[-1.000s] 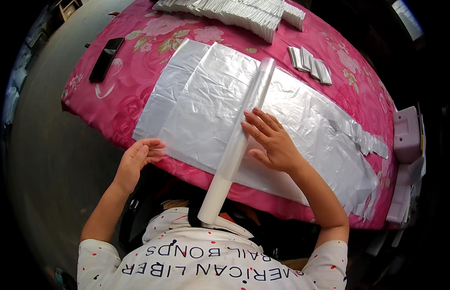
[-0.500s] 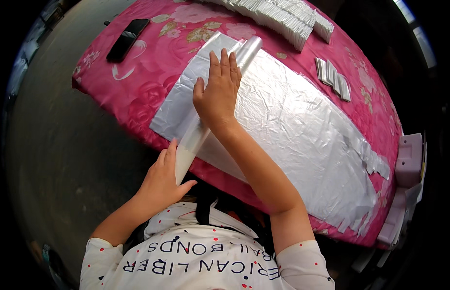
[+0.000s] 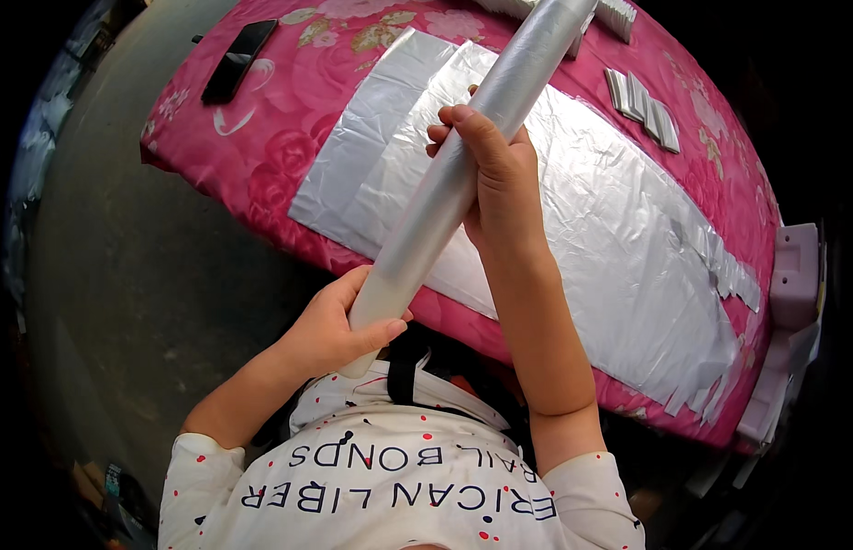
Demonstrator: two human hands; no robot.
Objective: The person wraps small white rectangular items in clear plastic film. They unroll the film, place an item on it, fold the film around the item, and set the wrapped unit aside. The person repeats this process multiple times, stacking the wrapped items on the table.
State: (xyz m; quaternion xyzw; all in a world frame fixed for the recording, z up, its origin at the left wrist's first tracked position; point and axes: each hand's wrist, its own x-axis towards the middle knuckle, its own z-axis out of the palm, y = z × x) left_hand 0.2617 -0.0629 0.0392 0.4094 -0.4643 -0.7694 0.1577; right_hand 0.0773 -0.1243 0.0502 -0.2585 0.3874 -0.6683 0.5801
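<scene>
A long roll of translucent plastic film point(image 3: 445, 183) is held slanting above the table, its lower end close to my body and its upper end reaching the top edge of the view. My left hand point(image 3: 339, 321) wraps round the lower end. Farther up, my right hand point(image 3: 500, 179) grips the roll near its middle, thumb across the top. Beneath lie shiny silvery plastic sheets point(image 3: 610, 247), overlapping and lightly creased, with ragged strips at their right end.
A pink floral tablecloth point(image 3: 280, 174) covers the table. A black phone point(image 3: 240, 61) lies at the far left. Small folded white packets point(image 3: 642, 108) sit at the right, with a larger row point(image 3: 617, 16) behind, partly hidden by the roll. Pale pink plastic containers point(image 3: 795, 275) stand beyond the right edge.
The roll has risen off the sheets into the air. My right hand, flat on it before, now wraps round it; my left hand has closed round the lower end.
</scene>
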